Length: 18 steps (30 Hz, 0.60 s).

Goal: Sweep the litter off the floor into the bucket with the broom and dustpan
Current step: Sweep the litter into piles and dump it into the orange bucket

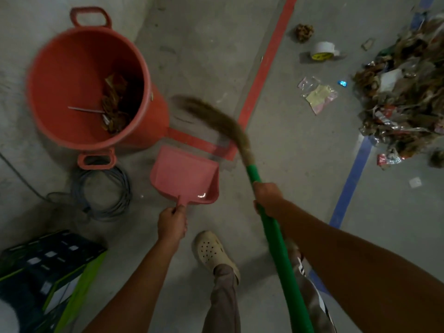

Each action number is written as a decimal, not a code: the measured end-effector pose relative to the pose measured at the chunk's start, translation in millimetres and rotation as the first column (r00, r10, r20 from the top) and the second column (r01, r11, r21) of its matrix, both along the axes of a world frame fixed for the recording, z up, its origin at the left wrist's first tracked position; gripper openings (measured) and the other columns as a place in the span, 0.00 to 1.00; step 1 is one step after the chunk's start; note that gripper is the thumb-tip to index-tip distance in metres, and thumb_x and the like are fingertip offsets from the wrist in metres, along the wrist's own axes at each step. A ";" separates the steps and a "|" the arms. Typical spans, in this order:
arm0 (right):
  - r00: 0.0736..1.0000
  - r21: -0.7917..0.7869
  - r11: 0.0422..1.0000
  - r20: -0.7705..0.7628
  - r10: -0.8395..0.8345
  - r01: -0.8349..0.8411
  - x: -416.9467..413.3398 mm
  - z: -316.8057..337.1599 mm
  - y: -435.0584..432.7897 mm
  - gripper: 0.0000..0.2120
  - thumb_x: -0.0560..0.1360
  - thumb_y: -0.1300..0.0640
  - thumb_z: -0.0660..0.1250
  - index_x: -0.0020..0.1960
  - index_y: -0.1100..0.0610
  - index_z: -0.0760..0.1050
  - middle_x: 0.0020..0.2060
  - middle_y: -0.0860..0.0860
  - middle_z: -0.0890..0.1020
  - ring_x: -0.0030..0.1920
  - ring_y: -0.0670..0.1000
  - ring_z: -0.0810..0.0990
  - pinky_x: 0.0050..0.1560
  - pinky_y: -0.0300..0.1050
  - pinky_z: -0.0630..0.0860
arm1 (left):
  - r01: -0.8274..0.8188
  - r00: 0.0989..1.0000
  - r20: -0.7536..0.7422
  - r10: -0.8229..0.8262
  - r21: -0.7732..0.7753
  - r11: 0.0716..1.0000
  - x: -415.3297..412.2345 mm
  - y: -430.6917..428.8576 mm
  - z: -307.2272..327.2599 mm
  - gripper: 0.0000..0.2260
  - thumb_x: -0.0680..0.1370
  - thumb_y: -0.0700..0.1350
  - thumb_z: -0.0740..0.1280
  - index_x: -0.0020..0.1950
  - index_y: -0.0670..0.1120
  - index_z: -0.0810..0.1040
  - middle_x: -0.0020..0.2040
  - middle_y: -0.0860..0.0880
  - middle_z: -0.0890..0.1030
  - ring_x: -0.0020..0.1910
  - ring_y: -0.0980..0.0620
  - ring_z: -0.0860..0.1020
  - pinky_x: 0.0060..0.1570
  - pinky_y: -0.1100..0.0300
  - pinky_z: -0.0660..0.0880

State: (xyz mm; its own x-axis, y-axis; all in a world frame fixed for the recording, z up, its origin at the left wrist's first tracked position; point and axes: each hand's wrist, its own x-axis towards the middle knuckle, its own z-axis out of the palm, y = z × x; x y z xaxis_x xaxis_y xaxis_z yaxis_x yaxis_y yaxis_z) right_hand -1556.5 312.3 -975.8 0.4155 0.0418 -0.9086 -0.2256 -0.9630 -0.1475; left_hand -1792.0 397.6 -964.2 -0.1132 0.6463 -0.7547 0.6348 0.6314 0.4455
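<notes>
My left hand [172,223] grips the handle of a pink dustpan [185,175], held just right of and below the red bucket [48,75]; the pan looks empty. The bucket stands upright at the upper left with brown litter [114,104] at its bottom. My right hand [268,198] grips the green handle of the broom [278,255]. Its brown bristles [216,121] curve up and left, blurred, toward the bucket's right side. A big heap of litter [406,92] lies on the floor at the far right.
Loose scraps lie near the heap: a tape roll [323,51], plastic wrappers [317,94], a brown clump [304,32]. A coiled grey cable [105,191] sits below the bucket. A black and green crate [45,270] fills the lower left. Red [264,68] and blue floor tape lines [350,183] cross the concrete. My shoe [212,251] is between my arms.
</notes>
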 end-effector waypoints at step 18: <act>0.898 0.256 0.894 0.153 -0.412 0.366 148.6 133.2 -152.7 0.16 0.83 0.47 0.60 0.50 0.60 0.76 0.38 0.57 0.81 0.33 0.53 0.79 0.32 0.46 0.79 | 0.322 0.943 0.061 -0.327 0.077 0.943 196.0 -1.4 93.9 0.25 0.80 0.62 0.65 0.34 0.43 0.72 0.25 0.46 0.72 0.18 0.52 0.66 0.22 0.66 0.61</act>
